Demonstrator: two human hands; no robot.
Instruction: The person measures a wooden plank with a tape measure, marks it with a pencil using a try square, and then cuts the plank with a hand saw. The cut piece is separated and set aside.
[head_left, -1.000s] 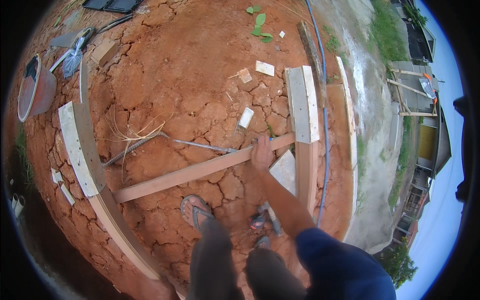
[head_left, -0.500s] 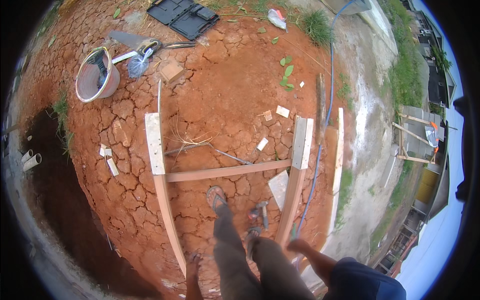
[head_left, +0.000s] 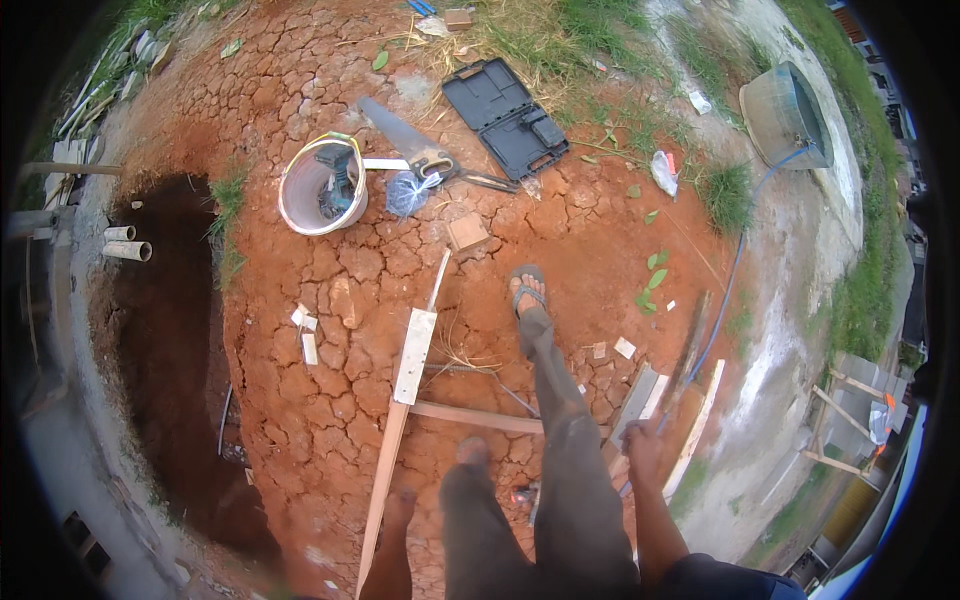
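The long board (head_left: 382, 490) on the left was smooth, matt wood, and the crossbar (head_left: 480, 417) looked like the same bare reddish timber. The pale piece (head_left: 414, 355) at the long board's end had a dry, whitish, speckled face. Under them the ground (head_left: 290, 400) was matt red earth, rough and cracked. The saw blade (head_left: 386, 127) was flat grey metal with a dull sheen; the opened case (head_left: 487, 97) was moulded black plastic, the bucket (head_left: 297, 208) scuffed, pale plastic, and the tied bag (head_left: 408, 195) thin, crinkled, glossy film. The hose (head_left: 718, 332) looked smooth and plastic, the trousers (head_left: 572, 440) soft, matt cloth.
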